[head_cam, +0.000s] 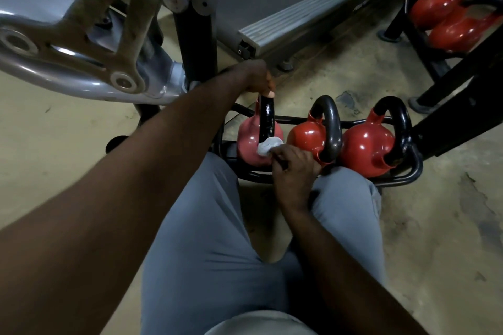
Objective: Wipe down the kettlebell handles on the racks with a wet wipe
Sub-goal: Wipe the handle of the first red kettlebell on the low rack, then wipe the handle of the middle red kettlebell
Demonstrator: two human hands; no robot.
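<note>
Down on a scuffed gym floor (408, 226), knees in grey trousers (206, 226) up against a low black rack (408, 174), and the right hand (295, 168) has its fingers bunched around a white wet wipe (268, 145), pressing it to the lower end of the black handle (266, 117) on the leftmost red kettlebell (249, 141). Just beyond, the left hand (255, 76) is closed over that handle's top, likely steadying the bell so the wipe can bite. The two neighbouring kettlebells (364, 144) lie untouched, with more red ones on the far rack (446, 16), so it looks early in the job.
</note>
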